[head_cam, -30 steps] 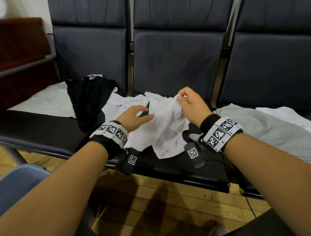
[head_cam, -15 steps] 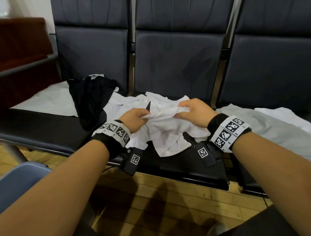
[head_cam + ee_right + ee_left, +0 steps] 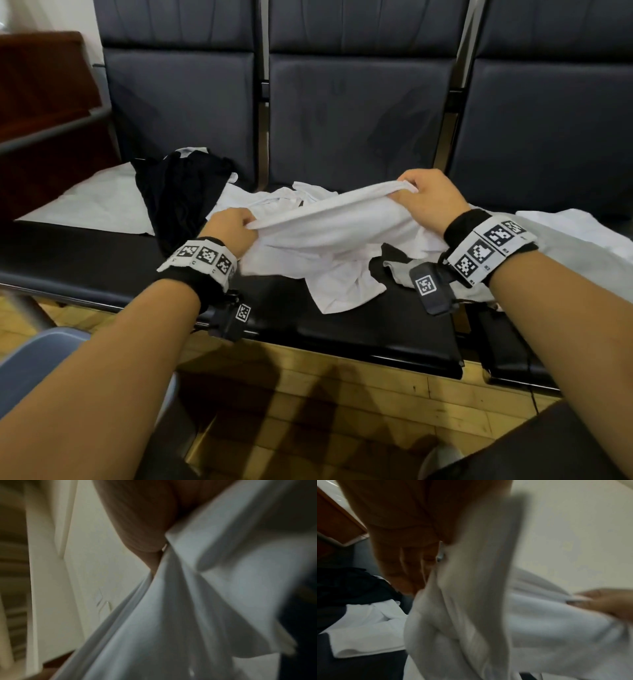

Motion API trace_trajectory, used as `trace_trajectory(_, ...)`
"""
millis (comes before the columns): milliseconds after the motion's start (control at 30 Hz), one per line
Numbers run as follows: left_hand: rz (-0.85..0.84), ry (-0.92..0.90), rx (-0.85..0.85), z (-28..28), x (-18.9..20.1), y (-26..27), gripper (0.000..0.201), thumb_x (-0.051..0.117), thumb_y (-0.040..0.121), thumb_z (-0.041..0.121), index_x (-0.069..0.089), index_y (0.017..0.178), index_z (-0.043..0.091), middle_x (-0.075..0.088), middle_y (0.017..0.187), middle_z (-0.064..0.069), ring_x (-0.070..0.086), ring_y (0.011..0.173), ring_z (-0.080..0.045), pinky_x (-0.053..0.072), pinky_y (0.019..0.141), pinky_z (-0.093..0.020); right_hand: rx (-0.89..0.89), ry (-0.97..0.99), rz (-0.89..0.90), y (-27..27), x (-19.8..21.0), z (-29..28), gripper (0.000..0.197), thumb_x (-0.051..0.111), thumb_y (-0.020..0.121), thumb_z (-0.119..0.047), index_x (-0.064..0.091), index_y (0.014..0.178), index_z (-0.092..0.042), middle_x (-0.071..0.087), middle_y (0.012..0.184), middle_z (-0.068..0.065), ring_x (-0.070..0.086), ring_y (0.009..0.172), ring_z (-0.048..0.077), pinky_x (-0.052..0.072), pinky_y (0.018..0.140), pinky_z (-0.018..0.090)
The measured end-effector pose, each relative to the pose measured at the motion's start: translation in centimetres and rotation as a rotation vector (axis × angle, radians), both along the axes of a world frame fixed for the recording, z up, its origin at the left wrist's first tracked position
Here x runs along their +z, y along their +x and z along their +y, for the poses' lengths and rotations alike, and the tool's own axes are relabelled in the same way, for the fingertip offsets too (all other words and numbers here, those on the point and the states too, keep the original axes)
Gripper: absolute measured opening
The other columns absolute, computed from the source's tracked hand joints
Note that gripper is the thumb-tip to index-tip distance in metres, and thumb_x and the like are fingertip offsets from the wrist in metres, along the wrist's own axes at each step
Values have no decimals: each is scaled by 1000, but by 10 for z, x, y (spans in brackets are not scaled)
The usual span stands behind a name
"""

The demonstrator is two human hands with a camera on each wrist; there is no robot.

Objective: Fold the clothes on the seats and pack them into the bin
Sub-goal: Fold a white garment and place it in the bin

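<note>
A white garment [image 3: 329,236] is stretched between both hands over the middle seat [image 3: 359,329]. My left hand [image 3: 236,228] grips its left end, fingers curled round the cloth. My right hand [image 3: 424,198] grips the right end, held slightly higher. The rest of the garment hangs down crumpled onto the seat. In the left wrist view the white garment [image 3: 471,601] fills the middle, blurred, with the left hand [image 3: 412,555] clutching it. In the right wrist view the right hand [image 3: 147,536] pinches the white garment [image 3: 188,608].
A black garment [image 3: 181,202] lies heaped on the left seat over a pale grey one [image 3: 89,205]. A grey garment [image 3: 582,246] covers the right seat. A blue-grey bin rim [image 3: 37,356] shows at the lower left, above the wooden floor [image 3: 308,394].
Both hands moved apart, pulling the bunched white garment taut between them. The right hand rose and went right; the left shifted slightly left.
</note>
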State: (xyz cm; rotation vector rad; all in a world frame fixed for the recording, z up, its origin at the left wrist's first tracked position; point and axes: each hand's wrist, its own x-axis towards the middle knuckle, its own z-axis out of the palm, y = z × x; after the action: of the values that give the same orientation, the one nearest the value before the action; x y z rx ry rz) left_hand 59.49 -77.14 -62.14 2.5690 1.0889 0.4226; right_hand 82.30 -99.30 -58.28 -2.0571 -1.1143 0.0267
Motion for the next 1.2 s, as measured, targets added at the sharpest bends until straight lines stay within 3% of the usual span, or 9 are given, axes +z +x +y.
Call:
trace_trajectory(167, 63, -15, 21, 12, -4, -5, 15, 58, 85, 15, 65, 96, 22, 66, 105, -8, 58, 86, -23, 46, 74, -30, -81, -255, -96, 12, -17, -4, 27, 57, 94, -24, 61, 80, -1, 60, 78, 11, 56, 77, 26, 43, 68, 33)
trace_trajectory(300, 114, 0, 16, 16, 3, -9, 15, 61, 91, 26, 72, 91, 15, 65, 87, -8, 58, 78, -22, 46, 67, -27, -246, -214, -164, 23, -21, -9, 15, 49, 96, -15, 59, 92, -5, 61, 91, 15, 58, 85, 34, 50, 76, 39)
trace_trajectory(433, -225, -482, 15, 17, 6, -13, 19, 52, 95, 15, 65, 81, 16, 63, 83, -11, 69, 76, -30, 56, 56, -30, -287, -241, -156, 38, -18, -19, 13, 50, 93, -10, 62, 89, -11, 62, 93, 14, 59, 87, 33, 50, 76, 38)
trace_trajectory(533, -248, -607, 39, 15, 7, -12, 20, 42, 98, 19, 61, 96, 21, 64, 76, -11, 66, 52, -25, 44, 40, -21, -246, -392, -92, 44, -18, -26, 24, 62, 92, -29, 63, 77, -9, 62, 85, 12, 61, 84, 31, 48, 70, 35)
trace_trajectory(700, -493, -1020, 84, 12, 9, -7, 25, 41, 102, 23, 49, 123, 13, 73, 74, -13, 70, 56, -21, 47, 38, -20, -288, -345, 186, 44, -24, -25, 36, 53, 97, -34, 62, 78, -5, 60, 76, 11, 58, 73, 28, 44, 62, 31)
trace_trajectory(800, -640, -1314, 47, 20, 24, 3, 26, 48, 97, 16, 54, 115, -1, 72, 101, -21, 73, 89, -26, 60, 64, -28, -302, 62, 808, 47, -24, -4, 17, 53, 95, -10, 63, 101, 2, 61, 96, 19, 61, 85, 31, 52, 77, 40)
trace_trajectory(900, -588, -1191, -23, 36, 48, 27, 17, 58, 94, 18, 59, 107, 6, 69, 110, -16, 69, 102, -24, 57, 86, -33, -331, 191, 935, 67, -4, 22, 21, 55, 91, -2, 62, 108, 6, 64, 105, 22, 66, 94, 34, 53, 89, 46)
trace_trajectory(1067, -359, -704, 46, 63, 112, 79, 23, 53, 98, 27, 48, 78, 17, 59, 84, -7, 59, 76, -20, 49, 81, -37, -261, 20, 521, 119, 61, 62, 41, 57, 91, -25, 60, 125, -4, 64, 122, 16, 63, 112, 33, 56, 90, 42)
trace_trajectory(1200, -382, -293, -43, 82, 178, 97, 21, 56, 93, 36, 56, 89, 16, 56, 90, -9, 53, 88, -25, 47, 93, -48, -268, 115, 85, 106, 145, 64, 34, 42, 97, -16, 63, 112, 5, 62, 119, 25, 58, 109, 39, 42, 77, 32)
